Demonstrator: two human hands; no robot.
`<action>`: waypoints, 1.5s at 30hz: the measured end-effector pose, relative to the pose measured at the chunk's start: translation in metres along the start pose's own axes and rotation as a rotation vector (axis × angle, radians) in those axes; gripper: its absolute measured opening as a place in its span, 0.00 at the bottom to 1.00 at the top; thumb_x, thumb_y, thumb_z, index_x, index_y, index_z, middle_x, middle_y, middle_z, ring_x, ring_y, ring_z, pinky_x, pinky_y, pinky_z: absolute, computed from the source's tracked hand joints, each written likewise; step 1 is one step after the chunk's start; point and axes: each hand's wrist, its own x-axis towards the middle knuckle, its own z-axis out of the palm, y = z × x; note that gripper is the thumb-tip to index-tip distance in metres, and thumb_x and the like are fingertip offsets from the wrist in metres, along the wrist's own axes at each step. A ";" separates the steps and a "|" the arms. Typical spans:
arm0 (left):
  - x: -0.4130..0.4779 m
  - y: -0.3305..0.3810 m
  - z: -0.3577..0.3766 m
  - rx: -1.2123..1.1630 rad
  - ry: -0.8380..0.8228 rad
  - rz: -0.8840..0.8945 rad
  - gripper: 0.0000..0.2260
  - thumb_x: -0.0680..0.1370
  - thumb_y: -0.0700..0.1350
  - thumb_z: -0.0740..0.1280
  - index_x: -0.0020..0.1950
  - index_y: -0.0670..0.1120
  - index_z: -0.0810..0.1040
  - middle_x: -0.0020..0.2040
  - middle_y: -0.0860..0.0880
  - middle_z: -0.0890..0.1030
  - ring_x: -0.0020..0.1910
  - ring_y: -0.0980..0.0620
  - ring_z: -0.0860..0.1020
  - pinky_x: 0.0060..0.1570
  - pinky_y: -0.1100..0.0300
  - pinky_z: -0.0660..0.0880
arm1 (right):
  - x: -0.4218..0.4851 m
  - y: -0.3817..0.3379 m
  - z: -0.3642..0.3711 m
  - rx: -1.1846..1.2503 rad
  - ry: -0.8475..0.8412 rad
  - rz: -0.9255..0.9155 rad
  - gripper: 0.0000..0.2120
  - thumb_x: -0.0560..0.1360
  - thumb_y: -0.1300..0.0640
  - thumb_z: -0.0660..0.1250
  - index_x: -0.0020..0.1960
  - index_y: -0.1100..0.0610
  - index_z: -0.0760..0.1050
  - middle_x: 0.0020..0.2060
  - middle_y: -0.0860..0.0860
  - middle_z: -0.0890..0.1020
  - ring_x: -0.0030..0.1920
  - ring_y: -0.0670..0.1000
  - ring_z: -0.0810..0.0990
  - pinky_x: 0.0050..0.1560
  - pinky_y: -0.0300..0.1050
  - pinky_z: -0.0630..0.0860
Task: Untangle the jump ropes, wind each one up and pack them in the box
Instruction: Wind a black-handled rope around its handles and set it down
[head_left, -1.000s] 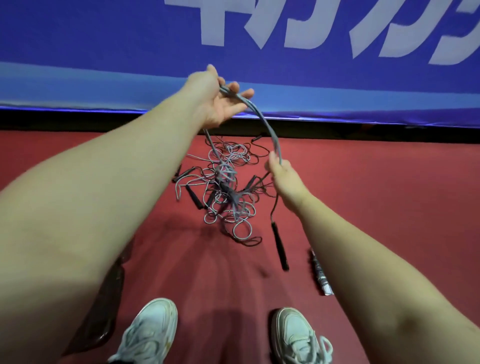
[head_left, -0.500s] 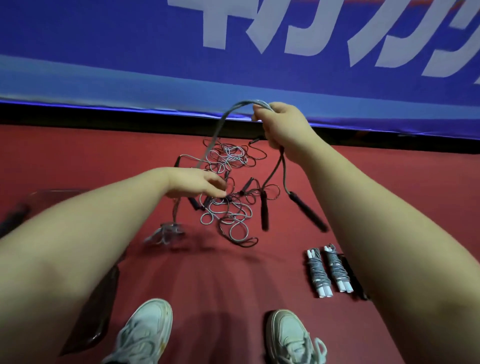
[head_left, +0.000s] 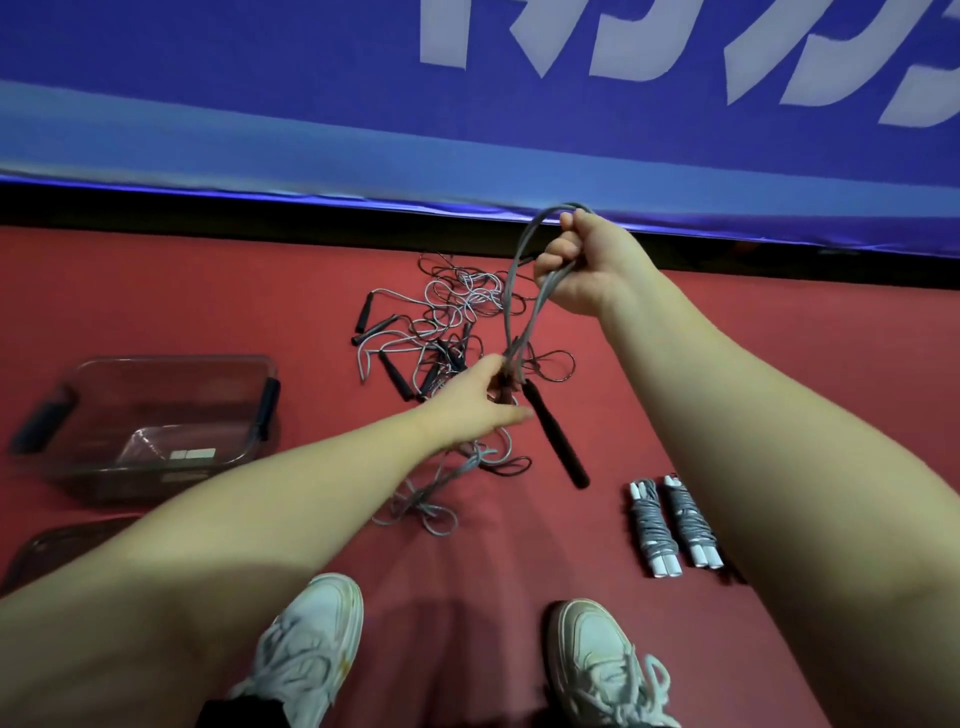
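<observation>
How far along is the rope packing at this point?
Done: two wound ropes lie on the floor, unboxed. In hand: the right hand and left hand grip a folded grey rope. Left: the tangle behind, and the clear box looks empty of ropes.

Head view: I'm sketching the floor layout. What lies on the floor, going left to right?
Box → rope tangle → wound ropes.

Open red floor (head_left: 311, 291) separates the box (head_left: 171, 360) from the rope tangle (head_left: 447, 312); wound bundles (head_left: 670, 519) lie further right.
</observation>
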 end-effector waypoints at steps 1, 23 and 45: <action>0.003 -0.004 0.000 0.002 0.023 -0.008 0.14 0.74 0.38 0.71 0.55 0.46 0.70 0.51 0.46 0.79 0.52 0.48 0.77 0.60 0.54 0.72 | 0.000 -0.003 0.000 0.043 0.004 0.006 0.18 0.82 0.56 0.52 0.33 0.56 0.65 0.16 0.46 0.58 0.15 0.44 0.57 0.24 0.34 0.55; -0.007 0.024 -0.034 -0.268 -0.189 -0.137 0.09 0.82 0.45 0.59 0.43 0.47 0.62 0.26 0.54 0.64 0.22 0.57 0.61 0.23 0.64 0.62 | 0.013 -0.020 -0.127 -1.782 0.369 -0.054 0.24 0.81 0.45 0.51 0.65 0.62 0.69 0.61 0.58 0.74 0.58 0.59 0.74 0.58 0.51 0.72; 0.027 0.032 -0.044 -0.669 0.347 -0.286 0.15 0.82 0.53 0.58 0.39 0.47 0.64 0.30 0.50 0.64 0.22 0.56 0.63 0.22 0.66 0.62 | -0.023 0.024 -0.078 -1.686 -0.260 -0.423 0.15 0.82 0.50 0.52 0.42 0.54 0.72 0.31 0.47 0.71 0.33 0.48 0.70 0.33 0.36 0.67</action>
